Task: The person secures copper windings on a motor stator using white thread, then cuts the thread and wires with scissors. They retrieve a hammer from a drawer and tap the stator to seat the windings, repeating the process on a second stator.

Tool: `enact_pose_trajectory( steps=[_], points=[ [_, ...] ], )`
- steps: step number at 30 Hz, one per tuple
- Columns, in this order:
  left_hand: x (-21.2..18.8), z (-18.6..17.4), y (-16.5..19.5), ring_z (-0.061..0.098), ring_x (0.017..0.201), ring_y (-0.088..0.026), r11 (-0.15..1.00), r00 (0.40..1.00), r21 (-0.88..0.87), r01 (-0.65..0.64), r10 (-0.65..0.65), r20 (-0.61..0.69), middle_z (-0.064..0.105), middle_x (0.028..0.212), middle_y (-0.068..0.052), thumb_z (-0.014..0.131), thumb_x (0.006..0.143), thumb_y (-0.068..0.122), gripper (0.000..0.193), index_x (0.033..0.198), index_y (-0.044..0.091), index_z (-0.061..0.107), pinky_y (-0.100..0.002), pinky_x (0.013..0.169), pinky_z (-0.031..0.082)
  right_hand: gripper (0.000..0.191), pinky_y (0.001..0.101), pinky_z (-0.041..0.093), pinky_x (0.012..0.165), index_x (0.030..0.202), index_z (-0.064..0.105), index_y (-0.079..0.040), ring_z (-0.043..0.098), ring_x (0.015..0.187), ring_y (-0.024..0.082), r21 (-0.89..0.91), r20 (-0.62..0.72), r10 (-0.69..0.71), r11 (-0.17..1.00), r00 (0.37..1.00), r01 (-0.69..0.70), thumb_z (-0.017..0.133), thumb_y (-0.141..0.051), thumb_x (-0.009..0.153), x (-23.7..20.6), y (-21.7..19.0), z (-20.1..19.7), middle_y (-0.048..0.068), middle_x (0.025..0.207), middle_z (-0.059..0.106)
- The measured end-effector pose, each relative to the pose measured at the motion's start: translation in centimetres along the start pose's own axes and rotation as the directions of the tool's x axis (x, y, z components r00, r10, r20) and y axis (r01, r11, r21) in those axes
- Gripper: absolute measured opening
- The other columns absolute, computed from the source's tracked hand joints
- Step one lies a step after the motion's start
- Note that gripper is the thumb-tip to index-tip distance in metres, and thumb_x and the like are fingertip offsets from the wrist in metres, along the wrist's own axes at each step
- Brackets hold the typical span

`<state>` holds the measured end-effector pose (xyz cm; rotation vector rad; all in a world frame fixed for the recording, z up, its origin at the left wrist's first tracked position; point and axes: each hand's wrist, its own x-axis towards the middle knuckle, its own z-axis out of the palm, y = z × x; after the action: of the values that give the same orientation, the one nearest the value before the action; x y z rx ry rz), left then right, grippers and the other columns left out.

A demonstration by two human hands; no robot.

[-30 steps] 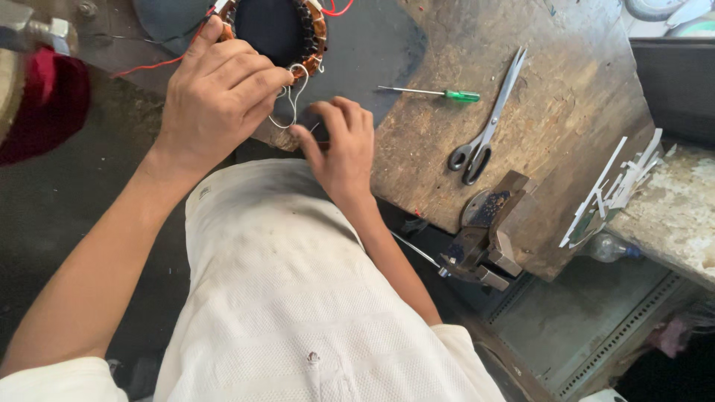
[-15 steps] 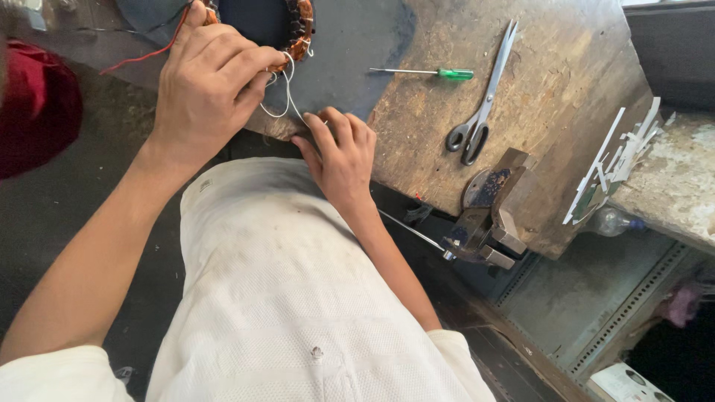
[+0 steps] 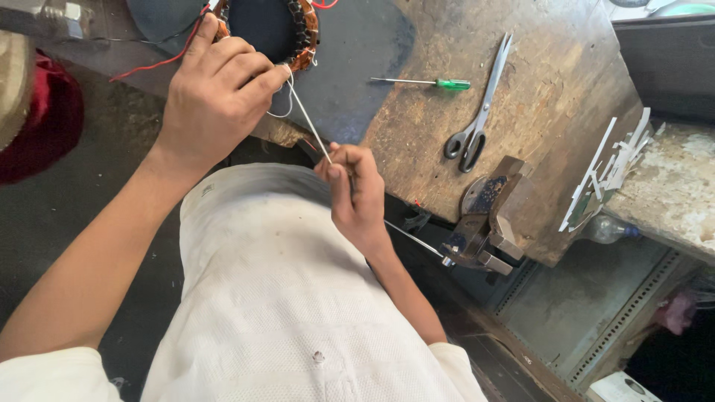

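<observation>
Cord's thin, limp white lacing thread (image 3: 309, 126): my right hand (image 3: 356, 195) pinches its end taut, left hand (image 3: 216, 100) clamps the heavy copper-wound stator ring (image 3: 302, 33), fragile windings, I'd guess.

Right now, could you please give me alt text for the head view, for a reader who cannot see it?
Left hand steadies a wound stator on a worn wooden bench while the right hand pulls a white cord taut from it. Scissors, a green screwdriver and a vise sit to the right.

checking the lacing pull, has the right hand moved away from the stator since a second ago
Yes. The right hand has drawn back from the stator toward the workbench edge, pulling the white cord taut.
</observation>
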<state>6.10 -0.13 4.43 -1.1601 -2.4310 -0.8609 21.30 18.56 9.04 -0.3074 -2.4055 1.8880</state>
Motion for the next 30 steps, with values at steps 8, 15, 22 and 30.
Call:
enact_pose_trajectory(
  steps=[8,15,22,30],
  points=[
    [0.1,0.2,-0.1,0.063,0.115,-0.016,0.999,0.999,-0.027,0.035,-0.035,-0.005,0.068,0.105,0.002,0.078,0.097,0.003,0.023,0.118,0.012,0.077,-0.043,0.131,0.035,0.014,0.0363,0.05,0.059,0.103,0.06,-0.004,0.062,0.066,0.019,-0.558,0.238,0.254,0.826,0.938,-0.082,0.068,-0.01,0.093,-3.3,-3.8,-6.7,0.006,0.077,0.066],
    [0.1,0.3,0.4,0.063,0.121,-0.017,0.991,0.995,-0.091,0.095,-0.097,-0.013,0.072,0.113,0.002,0.078,0.099,0.004,0.02,0.118,0.012,0.077,-0.044,0.132,0.036,0.048,0.0439,0.051,0.09,0.126,0.065,-0.004,0.061,0.115,0.038,-0.834,0.3,0.013,0.488,0.954,0.256,0.074,-0.033,0.088,0.4,-2.9,-6.7,0.02,0.123,0.066],
    [0.7,0.0,0.8,0.065,0.121,-0.019,0.979,0.993,-0.166,0.118,-0.119,0.004,0.072,0.116,-0.002,0.076,0.098,0.002,0.021,0.119,0.008,0.073,-0.041,0.131,0.041,0.024,0.0407,0.051,0.093,0.096,0.072,-0.005,0.063,0.103,0.029,-0.668,0.173,0.012,0.736,0.985,0.109,0.07,-0.029,0.101,8.0,4.2,1.4,0.008,0.103,0.07],
    [1.5,-0.1,1.2,0.066,0.113,-0.022,0.937,0.968,-0.244,0.25,-0.247,0.043,0.07,0.108,-0.003,0.079,0.094,0.003,0.022,0.115,0.009,0.074,-0.045,0.127,0.042,0.047,0.0375,0.049,0.086,0.079,0.051,-0.005,0.052,0.088,0.016,0.618,0.205,-0.075,0.783,0.976,-0.07,0.055,-0.041,0.109,7.2,4.9,-1.6,0.005,0.097,0.051]
  ],
)
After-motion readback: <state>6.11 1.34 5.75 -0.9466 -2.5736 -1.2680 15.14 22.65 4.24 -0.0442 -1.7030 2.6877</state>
